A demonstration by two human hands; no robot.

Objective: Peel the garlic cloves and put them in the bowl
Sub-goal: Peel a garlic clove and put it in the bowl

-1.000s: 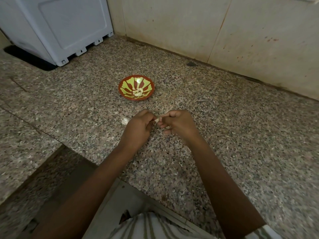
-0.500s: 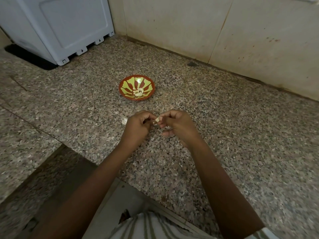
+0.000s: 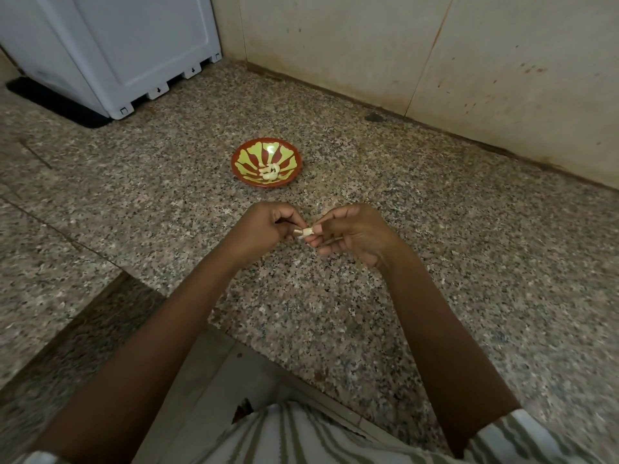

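Note:
A small pale garlic clove [image 3: 303, 233] is pinched between the fingertips of my left hand [image 3: 268, 229] and my right hand [image 3: 355, 234], held just above the granite counter. Both hands have their fingers curled around it. Beyond them stands a red and yellow-green patterned bowl [image 3: 248, 155] with a few peeled cloves [image 3: 269, 171] lying in its middle. The loose garlic on the counter to the left is hidden behind my left hand.
The speckled granite counter [image 3: 435, 262] meets a beige tiled wall [image 3: 368, 45] at the back. A white appliance [image 3: 127, 45] stands at the back left on a dark mat. The counter's front edge drops off near my striped shirt [image 3: 301, 437].
My hands have risen slightly and parted a little, so the clove between the fingertips shows more. The garlic piece seen left of my left hand is now hidden.

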